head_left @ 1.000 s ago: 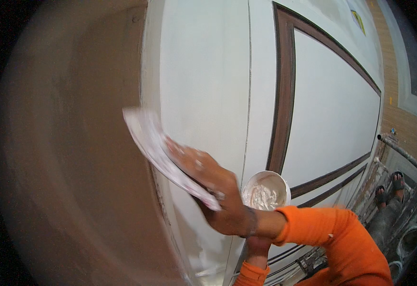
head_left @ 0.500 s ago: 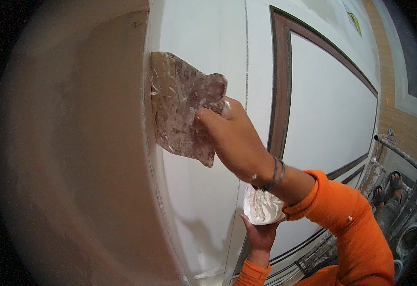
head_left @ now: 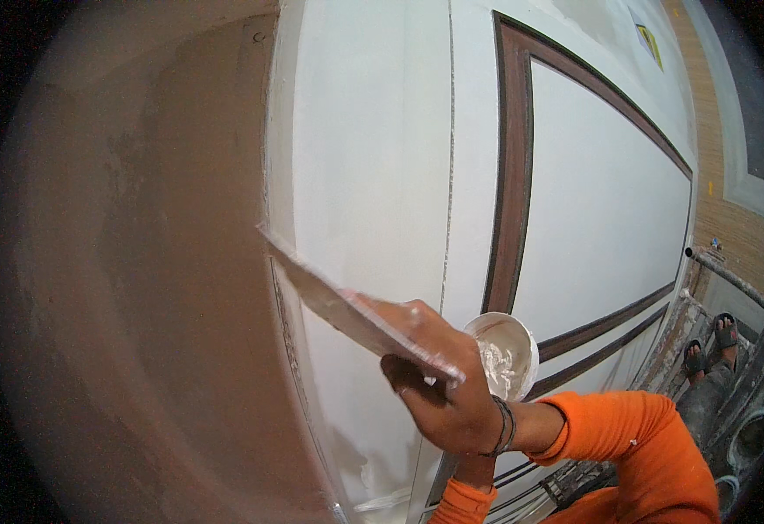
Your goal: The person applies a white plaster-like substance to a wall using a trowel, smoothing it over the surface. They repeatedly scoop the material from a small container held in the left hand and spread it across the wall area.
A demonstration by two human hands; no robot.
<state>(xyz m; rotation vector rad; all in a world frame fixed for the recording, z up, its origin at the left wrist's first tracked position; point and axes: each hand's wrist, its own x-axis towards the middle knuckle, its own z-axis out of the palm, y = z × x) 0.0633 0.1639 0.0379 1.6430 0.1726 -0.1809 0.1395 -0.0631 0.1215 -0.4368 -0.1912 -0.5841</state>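
My right hand (head_left: 434,375) grips a broad, flat putty knife (head_left: 312,293), caked with pale compound and turned nearly edge-on, its far end at the corner between the brown plastered surface (head_left: 163,227) and the white wall (head_left: 373,157). Just right of that hand is a white tub (head_left: 504,354) with creamy paste in it. My left hand (head_left: 473,467) is under the tub, holding it up, with its fingers hidden behind my right hand and wrist.
Brown moulding (head_left: 508,175) frames a white wall panel. At the lower right a metal rail (head_left: 731,277) runs beside a dirty scaffold platform, where my sandalled feet (head_left: 708,345) and round buckets (head_left: 749,441) show. A wood-coloured surface (head_left: 714,210) lies beyond.
The knife was raised flat against the corner half a second ago; it has since swung edge-on and come down toward the tub with my right hand, which now covers my left hand.
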